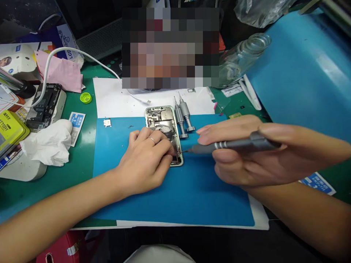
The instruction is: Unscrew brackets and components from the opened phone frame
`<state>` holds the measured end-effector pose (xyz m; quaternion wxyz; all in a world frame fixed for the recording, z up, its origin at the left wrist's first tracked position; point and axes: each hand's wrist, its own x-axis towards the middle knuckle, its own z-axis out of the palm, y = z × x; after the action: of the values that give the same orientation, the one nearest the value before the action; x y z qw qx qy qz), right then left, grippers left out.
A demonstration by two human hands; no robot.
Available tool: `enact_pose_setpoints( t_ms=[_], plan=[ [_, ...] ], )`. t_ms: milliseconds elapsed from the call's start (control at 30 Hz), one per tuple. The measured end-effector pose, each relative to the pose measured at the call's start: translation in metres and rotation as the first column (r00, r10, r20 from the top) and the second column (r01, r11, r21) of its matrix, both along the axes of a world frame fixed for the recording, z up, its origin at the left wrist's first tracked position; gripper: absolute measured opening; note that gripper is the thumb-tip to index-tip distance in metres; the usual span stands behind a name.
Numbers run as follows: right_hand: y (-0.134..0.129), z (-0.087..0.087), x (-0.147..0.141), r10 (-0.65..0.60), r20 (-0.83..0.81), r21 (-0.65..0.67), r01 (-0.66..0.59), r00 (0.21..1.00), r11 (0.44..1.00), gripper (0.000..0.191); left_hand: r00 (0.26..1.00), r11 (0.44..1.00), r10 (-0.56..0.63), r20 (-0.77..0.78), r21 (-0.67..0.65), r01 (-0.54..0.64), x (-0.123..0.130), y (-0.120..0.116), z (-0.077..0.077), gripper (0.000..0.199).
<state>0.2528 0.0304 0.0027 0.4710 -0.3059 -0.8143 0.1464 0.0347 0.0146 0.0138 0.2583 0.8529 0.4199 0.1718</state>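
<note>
An opened phone (166, 118), its inner parts exposed, lies on the blue mat (175, 197). My left hand (148, 157) rests over its lower left part with curled fingers gripping the housing, hiding that area. A ring is on one finger. My right hand (246, 153) is closed around a grey screwdriver (233, 147), held almost level. Its thin tip points left and meets the phone's lower right edge; whether it sits in a screw I cannot tell. Two more grey screwdrivers, a left one (179, 118) and a right one (186, 112), lie beside the phone's right side.
A small metal part (107, 122) lies on the mat's upper left. To the left are another opened phone (45, 106), a crumpled tissue (51, 144), a yellow-green cap (86, 98) and a white cable (82, 53). A glass jar (238, 58) leans at the back right.
</note>
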Motion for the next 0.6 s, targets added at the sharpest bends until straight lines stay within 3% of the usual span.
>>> enact_pose_setpoints(
  t_ms=[100,300,467,600],
  plan=[
    [0.007,0.001,-0.004,0.004,-0.163,0.125,0.016,0.987,0.992,0.055,1.000,0.996,-0.018,-0.026,0.091,0.020,0.000,-0.002,0.000,0.013],
    [0.016,0.002,-0.010,0.029,-0.166,0.152,-0.004,0.986,0.988,0.058,0.986,0.944,-0.116,-0.123,0.294,0.147,-0.002,-0.004,-0.004,0.021],
    [0.015,0.001,-0.007,0.046,-0.160,0.110,-0.028,0.986,0.994,0.055,0.984,0.937,-0.135,-0.114,0.308,0.164,-0.002,-0.002,-0.004,0.021],
    [0.021,-0.002,-0.005,0.077,-0.182,0.197,-0.040,0.980,0.980,0.062,0.992,0.931,-0.106,-0.073,0.342,0.125,-0.001,-0.002,-0.005,0.018]
  ],
)
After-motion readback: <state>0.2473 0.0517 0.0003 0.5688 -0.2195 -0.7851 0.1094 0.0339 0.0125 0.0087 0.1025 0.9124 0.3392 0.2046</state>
